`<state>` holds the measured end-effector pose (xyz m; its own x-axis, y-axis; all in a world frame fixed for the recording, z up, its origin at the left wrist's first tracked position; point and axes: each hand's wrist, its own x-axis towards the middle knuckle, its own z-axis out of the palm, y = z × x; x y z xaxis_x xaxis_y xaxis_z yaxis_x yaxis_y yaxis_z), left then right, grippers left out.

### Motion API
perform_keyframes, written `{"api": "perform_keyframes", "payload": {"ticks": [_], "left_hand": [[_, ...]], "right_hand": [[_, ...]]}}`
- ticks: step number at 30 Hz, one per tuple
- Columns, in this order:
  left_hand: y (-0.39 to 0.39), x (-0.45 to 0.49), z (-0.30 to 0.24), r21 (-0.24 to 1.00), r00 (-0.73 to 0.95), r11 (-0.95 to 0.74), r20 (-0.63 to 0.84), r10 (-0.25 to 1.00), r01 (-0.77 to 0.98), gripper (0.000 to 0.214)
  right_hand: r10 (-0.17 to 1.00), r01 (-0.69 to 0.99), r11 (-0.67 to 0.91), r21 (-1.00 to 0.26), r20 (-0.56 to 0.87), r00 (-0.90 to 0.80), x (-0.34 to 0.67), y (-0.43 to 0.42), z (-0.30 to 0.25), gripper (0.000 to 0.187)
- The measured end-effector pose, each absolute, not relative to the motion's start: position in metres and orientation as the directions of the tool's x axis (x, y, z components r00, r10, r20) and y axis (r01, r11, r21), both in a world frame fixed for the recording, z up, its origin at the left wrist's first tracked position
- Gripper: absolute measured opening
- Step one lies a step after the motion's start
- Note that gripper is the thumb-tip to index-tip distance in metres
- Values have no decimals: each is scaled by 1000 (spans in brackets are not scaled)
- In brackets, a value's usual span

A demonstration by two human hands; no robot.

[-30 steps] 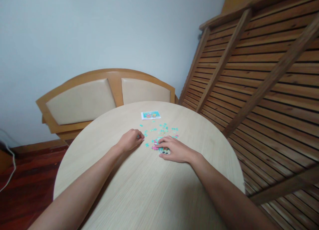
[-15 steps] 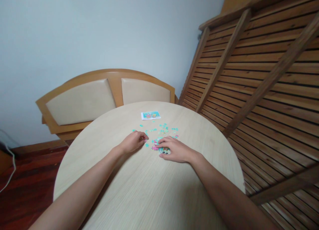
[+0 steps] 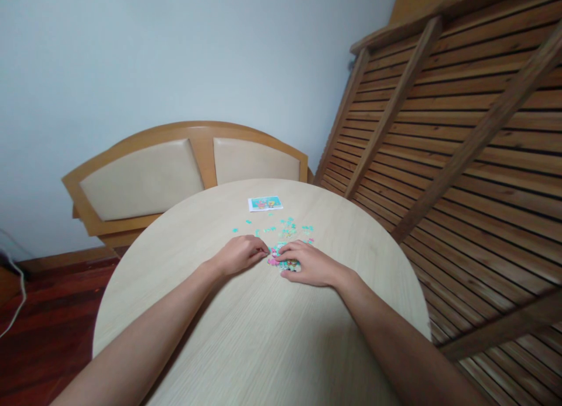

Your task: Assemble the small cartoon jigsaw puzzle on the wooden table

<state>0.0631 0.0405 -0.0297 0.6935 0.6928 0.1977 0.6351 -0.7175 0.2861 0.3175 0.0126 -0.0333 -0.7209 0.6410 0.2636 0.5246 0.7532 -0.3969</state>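
Two bare hands meet near the middle of the round wooden counter (image 3: 263, 347), both forearms reaching in from the bottom edge of the head view. The left hand (image 3: 239, 255) lies knuckles up with its fingers curled. Its grip is drawn together at the fingertips, which touch the left edge of a small joined patch of puzzle pieces (image 3: 277, 259). The view is too small for me to tell whether a piece sits between those fingertips. The right hand (image 3: 309, 265) lies flat, palm down, with its grip apart and clamped on nothing, and its fingers rest on top of the patch. The patch shows pink and teal where it peeks out beside and under those fingers, and it lies on the counter directly between the two hands.

Just beyond the hands, loose puzzle pieces (image 3: 290, 224), mostly teal, are scattered over the counter, with a few strays further left. Further back, well apart from the hands, a small picture card (image 3: 265, 203) lies flat near the far rim.

Behind the counter stands a wooden bench back (image 3: 199, 145) with two pale cushioned panels, set against a light blue wall. On the right, a slatted wooden frame (image 3: 461, 130) leans at a slant. A pale cable (image 3: 17, 303) hangs over the reddish floor at far left.
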Motion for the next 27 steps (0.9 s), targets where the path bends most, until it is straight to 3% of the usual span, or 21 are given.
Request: {"api": "perform_keyframes", "payload": {"ticks": [5, 17, 24, 27], "left_hand": [[42, 63, -35, 306, 741, -757, 193, 643, 577, 22], [45, 61, -38, 431, 645, -653, 190, 740, 622, 23], [49, 62, -42, 625, 635, -585, 179, 752, 516, 21], [49, 62, -43, 653, 618, -562, 178, 766, 508, 22]], "right_hand": [[643, 526, 751, -400, 259, -721, 318, 12, -31, 35], [647, 528, 749, -400, 269, -713, 319, 13, -33, 32], [650, 533, 747, -398, 272, -709, 320, 13, -35, 32], [649, 531, 748, -399, 272, -710, 320, 13, -35, 32]]}}
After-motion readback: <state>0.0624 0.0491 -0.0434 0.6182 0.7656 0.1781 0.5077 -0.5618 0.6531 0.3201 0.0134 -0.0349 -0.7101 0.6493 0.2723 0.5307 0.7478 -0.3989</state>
